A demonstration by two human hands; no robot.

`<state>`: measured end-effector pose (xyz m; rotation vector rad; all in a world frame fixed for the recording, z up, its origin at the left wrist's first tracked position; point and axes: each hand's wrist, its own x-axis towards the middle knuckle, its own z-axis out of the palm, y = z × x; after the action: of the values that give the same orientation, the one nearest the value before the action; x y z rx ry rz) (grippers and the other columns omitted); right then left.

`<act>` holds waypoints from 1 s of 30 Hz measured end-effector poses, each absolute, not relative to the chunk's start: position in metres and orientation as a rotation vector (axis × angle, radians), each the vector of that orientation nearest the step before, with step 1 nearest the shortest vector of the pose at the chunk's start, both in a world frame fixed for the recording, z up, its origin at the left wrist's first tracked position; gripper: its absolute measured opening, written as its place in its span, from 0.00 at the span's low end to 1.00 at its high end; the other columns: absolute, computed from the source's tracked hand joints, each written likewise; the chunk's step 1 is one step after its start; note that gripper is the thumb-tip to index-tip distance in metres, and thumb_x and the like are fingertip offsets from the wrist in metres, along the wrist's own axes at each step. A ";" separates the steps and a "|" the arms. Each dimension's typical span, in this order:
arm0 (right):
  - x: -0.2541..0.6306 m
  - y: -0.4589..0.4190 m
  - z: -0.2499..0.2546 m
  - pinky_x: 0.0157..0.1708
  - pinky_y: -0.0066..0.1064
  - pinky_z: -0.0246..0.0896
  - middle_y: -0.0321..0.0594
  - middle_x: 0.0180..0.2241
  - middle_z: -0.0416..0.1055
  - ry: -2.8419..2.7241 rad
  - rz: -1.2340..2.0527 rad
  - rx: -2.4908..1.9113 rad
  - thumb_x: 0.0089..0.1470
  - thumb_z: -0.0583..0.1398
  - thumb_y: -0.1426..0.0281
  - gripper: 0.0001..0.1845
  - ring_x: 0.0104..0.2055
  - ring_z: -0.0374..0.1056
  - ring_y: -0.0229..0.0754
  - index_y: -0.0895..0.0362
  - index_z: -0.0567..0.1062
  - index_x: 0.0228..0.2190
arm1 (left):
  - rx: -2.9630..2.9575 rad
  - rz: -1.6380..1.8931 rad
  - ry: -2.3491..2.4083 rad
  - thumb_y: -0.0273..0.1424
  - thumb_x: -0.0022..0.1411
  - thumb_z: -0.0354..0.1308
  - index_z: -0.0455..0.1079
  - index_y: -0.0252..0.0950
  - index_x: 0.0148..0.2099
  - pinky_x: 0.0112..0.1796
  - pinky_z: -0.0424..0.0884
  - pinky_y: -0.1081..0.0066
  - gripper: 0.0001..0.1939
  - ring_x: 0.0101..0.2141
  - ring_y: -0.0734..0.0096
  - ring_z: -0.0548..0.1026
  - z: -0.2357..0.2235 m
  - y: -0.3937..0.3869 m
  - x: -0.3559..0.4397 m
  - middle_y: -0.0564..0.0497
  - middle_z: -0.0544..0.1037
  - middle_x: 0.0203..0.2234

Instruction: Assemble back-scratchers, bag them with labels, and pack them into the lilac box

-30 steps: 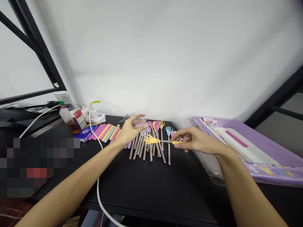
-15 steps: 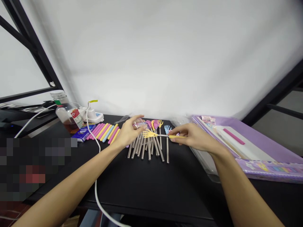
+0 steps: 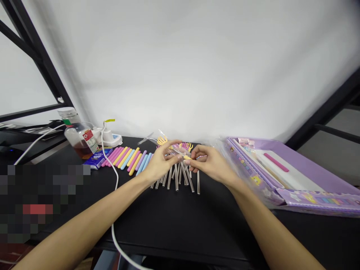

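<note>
My left hand [image 3: 159, 164] and my right hand [image 3: 209, 162] meet above a row of metal rods with small coloured plastic hands [image 3: 177, 176] on the black table [image 3: 174, 225]. Both pinch a yellow hand-shaped scratcher [image 3: 163, 141] that sits inside a clear plastic sleeve [image 3: 153, 137]. The yellow head points up and left, past my left fingers. My right fingers hold its handle end near the sleeve's mouth.
Pink, yellow and blue foam tubes [image 3: 128, 159] lie left of the rods. Further left stand a bottle of brown liquid [image 3: 77, 137], a blue packet [image 3: 95, 160] and a white power strip [image 3: 111, 138] with a cable [image 3: 114, 187]. A purple box set [image 3: 295, 172] lies at right.
My right hand moved left with the yellow scratcher and met my left hand. The scratcher's head now lies inside the clear sleeve held by my left hand.
</note>
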<state>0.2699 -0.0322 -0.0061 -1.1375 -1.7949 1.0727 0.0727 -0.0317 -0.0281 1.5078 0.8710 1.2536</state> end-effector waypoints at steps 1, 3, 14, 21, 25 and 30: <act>0.270 -0.033 -0.005 0.30 0.33 0.71 0.36 0.28 0.74 -1.810 1.080 -1.141 0.45 0.71 0.56 0.21 0.29 0.75 0.42 0.55 0.69 0.31 | 1.484 1.267 0.851 0.35 0.58 0.67 0.71 0.39 0.55 0.48 0.74 0.63 0.23 0.43 0.62 0.79 -0.029 -0.031 0.073 0.45 0.78 0.46; 0.277 -0.032 0.000 0.36 0.35 0.73 0.39 0.32 0.76 -1.885 1.124 -1.127 0.44 0.71 0.59 0.20 0.34 0.76 0.43 0.56 0.72 0.34 | 1.381 1.339 0.837 0.36 0.57 0.68 0.73 0.37 0.51 0.48 0.74 0.63 0.21 0.44 0.62 0.78 -0.032 -0.025 0.071 0.45 0.79 0.43; 0.282 -0.030 -0.002 0.39 0.38 0.71 0.39 0.32 0.76 -1.949 1.142 -1.049 0.44 0.71 0.62 0.17 0.35 0.75 0.43 0.56 0.75 0.33 | 1.214 1.444 0.832 0.38 0.56 0.69 0.72 0.35 0.49 0.45 0.75 0.64 0.21 0.40 0.64 0.80 -0.033 -0.012 0.057 0.46 0.80 0.37; 0.265 -0.027 -0.020 0.24 0.30 0.48 0.27 0.21 0.56 -1.874 0.526 -1.155 0.42 0.72 0.57 0.27 0.24 0.52 0.34 0.52 0.60 0.27 | 1.514 1.260 0.797 0.41 0.58 0.66 0.75 0.38 0.48 0.41 0.77 0.64 0.18 0.40 0.61 0.78 -0.029 -0.029 0.071 0.45 0.79 0.40; 0.270 -0.028 -0.014 0.30 0.31 0.60 0.34 0.30 0.66 -1.879 0.704 -0.986 0.48 0.69 0.58 0.19 0.31 0.63 0.39 0.53 0.65 0.30 | 1.436 1.250 0.743 0.39 0.58 0.67 0.73 0.38 0.50 0.40 0.76 0.64 0.20 0.36 0.65 0.78 -0.025 -0.025 0.063 0.47 0.79 0.36; 0.287 -0.033 0.001 0.52 0.44 0.65 0.43 0.60 0.61 -2.145 0.899 -0.707 0.52 0.65 0.68 0.16 0.60 0.61 0.53 0.48 0.76 0.45 | 1.299 1.203 0.674 0.38 0.56 0.69 0.70 0.39 0.54 0.40 0.75 0.64 0.25 0.36 0.66 0.78 -0.019 -0.022 0.054 0.49 0.78 0.35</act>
<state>0.2871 -0.0329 0.0013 -0.7068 -2.1449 0.8989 0.0535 -0.0223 -0.0186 1.2994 0.6743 1.2034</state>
